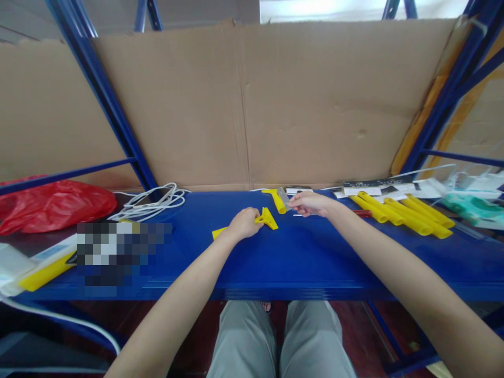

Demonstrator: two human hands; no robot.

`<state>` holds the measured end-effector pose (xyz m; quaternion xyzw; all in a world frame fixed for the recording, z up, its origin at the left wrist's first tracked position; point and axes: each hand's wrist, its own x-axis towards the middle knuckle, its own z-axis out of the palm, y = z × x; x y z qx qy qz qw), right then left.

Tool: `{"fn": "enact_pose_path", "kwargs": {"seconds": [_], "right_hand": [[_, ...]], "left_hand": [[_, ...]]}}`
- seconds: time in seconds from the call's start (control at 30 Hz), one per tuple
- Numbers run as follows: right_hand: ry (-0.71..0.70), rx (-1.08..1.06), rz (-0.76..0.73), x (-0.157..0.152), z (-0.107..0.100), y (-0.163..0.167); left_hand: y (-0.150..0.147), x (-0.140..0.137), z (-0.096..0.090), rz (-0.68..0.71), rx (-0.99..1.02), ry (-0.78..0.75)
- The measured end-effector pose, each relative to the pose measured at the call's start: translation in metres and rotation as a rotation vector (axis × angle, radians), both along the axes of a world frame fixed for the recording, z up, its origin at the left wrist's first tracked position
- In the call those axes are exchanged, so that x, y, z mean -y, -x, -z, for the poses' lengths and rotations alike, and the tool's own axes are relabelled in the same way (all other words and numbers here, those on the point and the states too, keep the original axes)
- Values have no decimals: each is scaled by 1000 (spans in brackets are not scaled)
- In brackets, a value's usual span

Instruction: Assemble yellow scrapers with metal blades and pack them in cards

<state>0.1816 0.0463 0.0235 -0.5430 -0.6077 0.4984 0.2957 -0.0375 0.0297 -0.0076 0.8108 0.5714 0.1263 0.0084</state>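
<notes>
My left hand [244,222] is closed around the handle of a yellow scraper [268,218], whose flared head points right and whose end shows on the left. My right hand [309,203] pinches a small flat grey blade [283,198] at its edge, fingers closed. Right beside that blade, partly behind it, lies a second yellow scraper piece [271,193] on the blue table [260,268]. A screwdriver with a red handle [363,213] lies under my right forearm, its thin shaft tip showing below my right hand.
Several yellow tubes [417,220] lie to the right, in front of black-and-white packaging [378,187]. A coiled white cable [157,202] and a red plastic bag [55,205] are on the left, near a blurred patch. A cardboard panel [315,105] stands along the back between blue posts.
</notes>
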Motion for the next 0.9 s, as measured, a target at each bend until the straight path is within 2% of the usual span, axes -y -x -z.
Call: {"fn": "enact_pose_path", "kwargs": {"seconds": [0.1, 0.23, 0.43, 0.73, 0.9], "right_hand": [[14, -88, -81, 5, 13, 14], [-32, -136, -111, 16, 26, 21], [-34, -155, -129, 24, 25, 22], [-33, -145, -137, 18, 36, 21], [-56, -105, -136, 21, 34, 23]], "left_hand": [[-1, 2, -3, -48, 22, 24], [-3, 5, -8, -68, 44, 24], [-5, 7, -10, -28, 98, 14], [-5, 6, -8, 11, 105, -31], [-5, 6, -8, 24, 105, -47]]}}
